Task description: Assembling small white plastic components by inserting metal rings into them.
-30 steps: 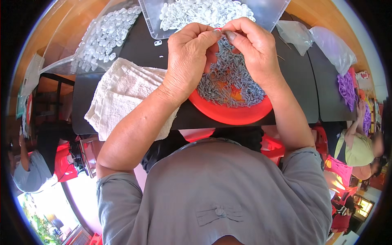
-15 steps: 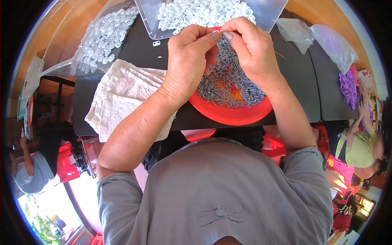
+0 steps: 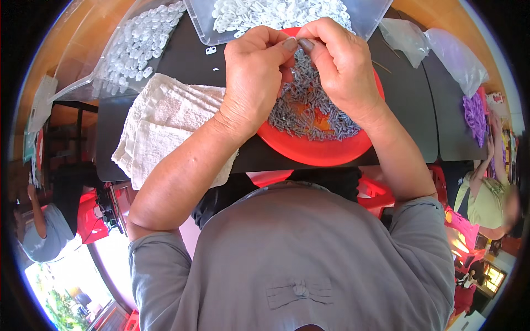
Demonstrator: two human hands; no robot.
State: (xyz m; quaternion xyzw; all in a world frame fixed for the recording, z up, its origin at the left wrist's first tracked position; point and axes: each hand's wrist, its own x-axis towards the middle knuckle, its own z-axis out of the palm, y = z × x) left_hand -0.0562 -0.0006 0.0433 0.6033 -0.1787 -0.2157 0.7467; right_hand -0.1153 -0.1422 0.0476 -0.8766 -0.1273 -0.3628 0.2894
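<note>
My left hand (image 3: 253, 77) and my right hand (image 3: 348, 69) meet at their fingertips above the far part of a round red tray (image 3: 314, 153). Each hand is closed in a pinch of thumb and forefinger. Whatever lies between the fingertips is tiny and almost wholly covered. Many small grey rod-shaped pieces (image 3: 314, 124) are heaped in the tray under my hands. Just beyond, a clear plastic bin (image 3: 208, 34) holds a pile of small white oval plastic pieces (image 3: 254, 14). One loose white piece with two holes (image 3: 210, 50) lies on the dark table, left of my left hand.
A folded cream towel (image 3: 165, 121) lies under my left forearm. Clear pieces (image 3: 135, 47) fill a transparent container at far left. Plastic bags (image 3: 455, 58) and a purple bundle (image 3: 473, 118) are at right. Other people sit at both sides, one in yellow-green (image 3: 491, 201).
My hands stay pinched together at nearly the same place. A white bit that showed between the fingertips is now mostly covered. The whole view has shifted slightly.
</note>
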